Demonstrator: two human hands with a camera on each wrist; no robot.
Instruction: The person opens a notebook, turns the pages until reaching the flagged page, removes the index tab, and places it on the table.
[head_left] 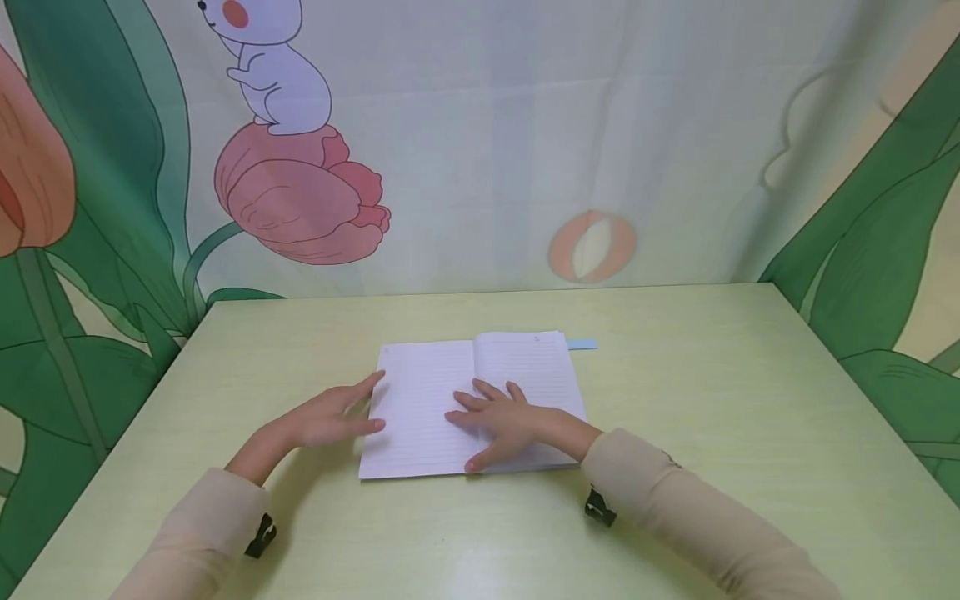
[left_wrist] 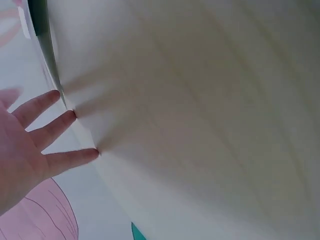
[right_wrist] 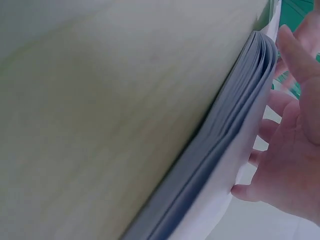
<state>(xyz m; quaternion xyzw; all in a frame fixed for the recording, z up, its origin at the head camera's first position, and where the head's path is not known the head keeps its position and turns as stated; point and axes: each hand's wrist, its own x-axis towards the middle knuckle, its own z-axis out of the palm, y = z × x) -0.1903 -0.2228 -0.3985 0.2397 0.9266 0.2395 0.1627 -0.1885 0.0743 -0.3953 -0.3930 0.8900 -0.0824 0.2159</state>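
Observation:
An open notebook (head_left: 423, 408) with lined pages lies flat on the table. My right hand (head_left: 501, 421) rests on it near the centre fold, fingers spread and pointing left. At the notebook's left edge is my left hand (head_left: 330, 414), its thumb and a finger stretched out to touch the page's border. Three spread fingers of the left hand (left_wrist: 30, 137) show in the left wrist view, their tips by the table surface. The right wrist view shows the notebook's stacked page edges (right_wrist: 220, 125) from the side, with the right hand (right_wrist: 292, 150) over the page.
A light blue strip (head_left: 582, 343) sticks out past the notebook's upper right edge. The pale table (head_left: 697, 375) reaches back to a printed curtain (head_left: 465, 167) with flowers and a white animal. A black clip-like piece (head_left: 600, 508) hangs under the right cuff, another (head_left: 261, 536) under the left.

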